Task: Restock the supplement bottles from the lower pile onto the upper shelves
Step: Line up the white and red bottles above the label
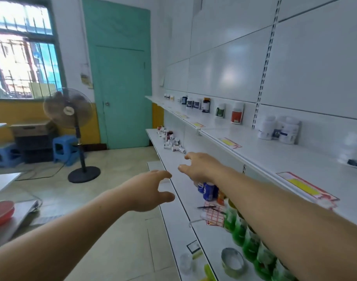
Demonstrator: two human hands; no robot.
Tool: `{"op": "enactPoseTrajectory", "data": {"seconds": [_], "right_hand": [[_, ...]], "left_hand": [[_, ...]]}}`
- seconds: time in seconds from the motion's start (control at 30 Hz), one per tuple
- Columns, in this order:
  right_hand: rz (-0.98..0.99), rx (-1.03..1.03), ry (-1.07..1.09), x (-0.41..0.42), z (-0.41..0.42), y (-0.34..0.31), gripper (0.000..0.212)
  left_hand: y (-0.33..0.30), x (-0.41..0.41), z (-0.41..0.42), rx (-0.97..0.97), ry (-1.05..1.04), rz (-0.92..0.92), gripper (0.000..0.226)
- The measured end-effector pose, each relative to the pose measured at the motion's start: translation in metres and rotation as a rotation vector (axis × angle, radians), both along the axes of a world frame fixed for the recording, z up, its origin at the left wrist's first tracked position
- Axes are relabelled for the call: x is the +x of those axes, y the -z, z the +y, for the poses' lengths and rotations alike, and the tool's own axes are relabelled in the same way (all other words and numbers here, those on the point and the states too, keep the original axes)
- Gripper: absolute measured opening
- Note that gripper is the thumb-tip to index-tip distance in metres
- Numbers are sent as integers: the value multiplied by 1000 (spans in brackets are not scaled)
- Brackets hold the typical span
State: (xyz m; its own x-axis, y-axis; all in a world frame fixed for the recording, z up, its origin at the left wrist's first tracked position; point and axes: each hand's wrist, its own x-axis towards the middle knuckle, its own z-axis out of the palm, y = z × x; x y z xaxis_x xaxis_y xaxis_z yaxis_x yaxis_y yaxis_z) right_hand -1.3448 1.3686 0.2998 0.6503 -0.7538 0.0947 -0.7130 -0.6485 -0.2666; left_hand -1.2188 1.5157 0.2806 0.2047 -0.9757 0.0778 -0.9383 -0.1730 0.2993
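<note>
No legible text anywhere

Labels on the supplement bottles (pixel 237 114) and the yellow-and-red price tags (pixel 230 142) along the upper shelf (pixel 274 151) edge are too blurred and small to read.

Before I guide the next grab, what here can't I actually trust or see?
Head view only:
- Pile of small bottles: too small to count or read.
- Green bottles: partly hidden behind the right forearm.
- White jars: blurred, cut by the right edge.
- Upper shelf labels: unreadable.

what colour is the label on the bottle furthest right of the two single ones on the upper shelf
Orange-red, on a white bottle with a white cap; the head view shows it, beside a green-labelled bottle.
</note>
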Motion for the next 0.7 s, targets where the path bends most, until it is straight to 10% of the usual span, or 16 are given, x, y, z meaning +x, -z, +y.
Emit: {"op": "enactPoseTrajectory", "data": {"seconds": [0.7], "right_hand": [[-23,54,137,385,-368,34,59]], "left_hand": [[32,398,-387,2,163,15,60]]}}
